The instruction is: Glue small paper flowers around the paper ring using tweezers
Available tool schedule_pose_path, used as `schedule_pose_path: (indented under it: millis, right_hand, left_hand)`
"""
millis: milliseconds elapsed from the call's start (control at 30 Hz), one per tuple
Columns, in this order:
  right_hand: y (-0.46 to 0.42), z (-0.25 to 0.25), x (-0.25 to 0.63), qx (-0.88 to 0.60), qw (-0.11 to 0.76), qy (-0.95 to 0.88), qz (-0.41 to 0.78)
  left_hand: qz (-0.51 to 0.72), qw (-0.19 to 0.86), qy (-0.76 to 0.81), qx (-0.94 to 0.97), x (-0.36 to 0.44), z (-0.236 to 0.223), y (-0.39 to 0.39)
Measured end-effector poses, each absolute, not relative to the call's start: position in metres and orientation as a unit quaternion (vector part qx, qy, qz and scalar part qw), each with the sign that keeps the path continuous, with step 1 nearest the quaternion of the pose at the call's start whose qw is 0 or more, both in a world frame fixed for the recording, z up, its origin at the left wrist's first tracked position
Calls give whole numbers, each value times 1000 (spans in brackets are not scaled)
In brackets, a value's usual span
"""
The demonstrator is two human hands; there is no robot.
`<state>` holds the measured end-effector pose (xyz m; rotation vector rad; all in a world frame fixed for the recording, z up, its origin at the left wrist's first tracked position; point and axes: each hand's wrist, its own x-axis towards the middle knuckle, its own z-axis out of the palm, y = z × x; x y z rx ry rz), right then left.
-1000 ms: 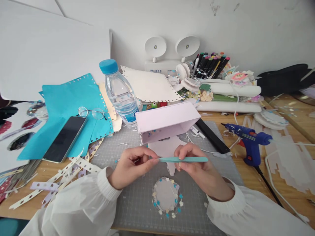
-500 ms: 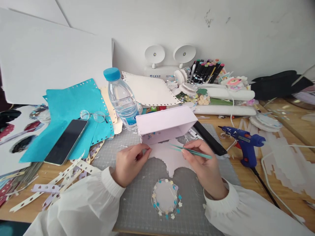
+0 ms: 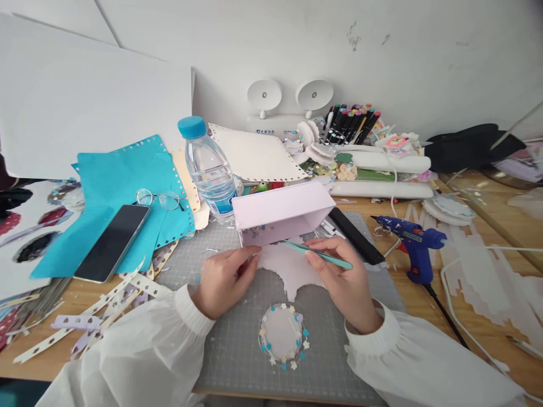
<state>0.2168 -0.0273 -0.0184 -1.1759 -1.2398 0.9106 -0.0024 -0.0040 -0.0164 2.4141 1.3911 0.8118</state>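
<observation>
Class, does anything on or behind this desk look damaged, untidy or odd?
Yes: the pale sheet below the tweezers has a ragged, curved edge, unlike a whole page; punched paper strips lie jumbled beside the phone; and dark marks stain the otherwise plain wall.

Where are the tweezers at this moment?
In the head view, the tweezers are just right of centre, held in the right hand, with their tips near the lower edge of the pale box's opening.

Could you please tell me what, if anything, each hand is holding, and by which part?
The right hand holds the teal tweezers near their middle; whether the left hand holds anything cannot be told.
</observation>
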Motion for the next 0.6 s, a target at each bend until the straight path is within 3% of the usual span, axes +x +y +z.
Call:
schedule_pose_path:
  millis: [133, 233, 400, 600]
  right_hand:
    - [-27, -20, 218, -513, 570, -525, 368]
    - [-26, -20, 218, -523, 570, -523, 358]
    - [-23, -21, 220, -536, 572, -507, 359]
    - [-22, -22, 221, -548, 576, -488, 359]
  left_hand:
    - [335, 221, 332, 854, -3, -5, -6]
    - [298, 294, 212, 883, 0, 3, -6]
    - [222, 303, 169, 911, 6, 3, -8]
    - [257, 310, 147, 904, 4, 0, -9]
